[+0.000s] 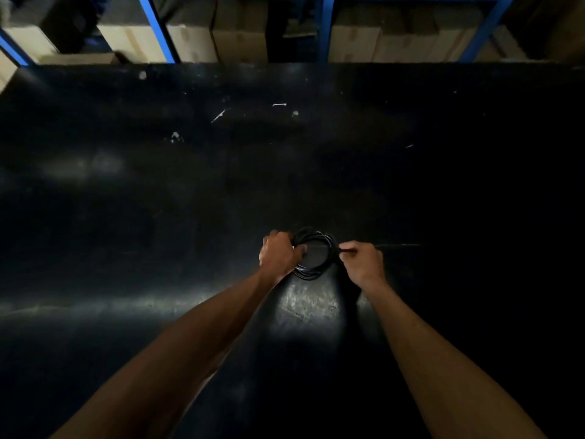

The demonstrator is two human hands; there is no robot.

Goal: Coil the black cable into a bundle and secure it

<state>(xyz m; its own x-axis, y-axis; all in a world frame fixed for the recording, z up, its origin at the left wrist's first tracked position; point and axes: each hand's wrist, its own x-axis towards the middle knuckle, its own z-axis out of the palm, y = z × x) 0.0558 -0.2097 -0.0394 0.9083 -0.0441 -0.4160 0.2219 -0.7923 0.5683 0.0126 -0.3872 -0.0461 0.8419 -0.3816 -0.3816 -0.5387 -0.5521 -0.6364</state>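
The left hand (278, 253) was closed over the left side of the black cable (311, 274), which was already wound into a round bundle of several loops. The fingers curled over the far edge of the coil and the thumb (300, 248) reached inward across its open middle, so the hand clamped the loops together. The left forearm ran down and to the left from it, bare.

The coil sat directly between the two hands, low over the dark table (190, 185), though whether its underside touched the surface could not be told in the dim light. Its near arc hung just below the left hand, and its right arc met the fingertips of the other hand. A bright patch of reflected light lay on the table just nearer the person than the coil, between the two forearms.

The right hand (364, 264) was just beside the coil's right edge, fingers pinched together on something thin and dark at that edge; whether this was the cable's loose end or a tie could not be told. A faint thin line ran on the table to the right of this hand.

Well beyond both hands, past the table's far edge, blue shelving (326, 30) held cardboard boxes (240, 36).
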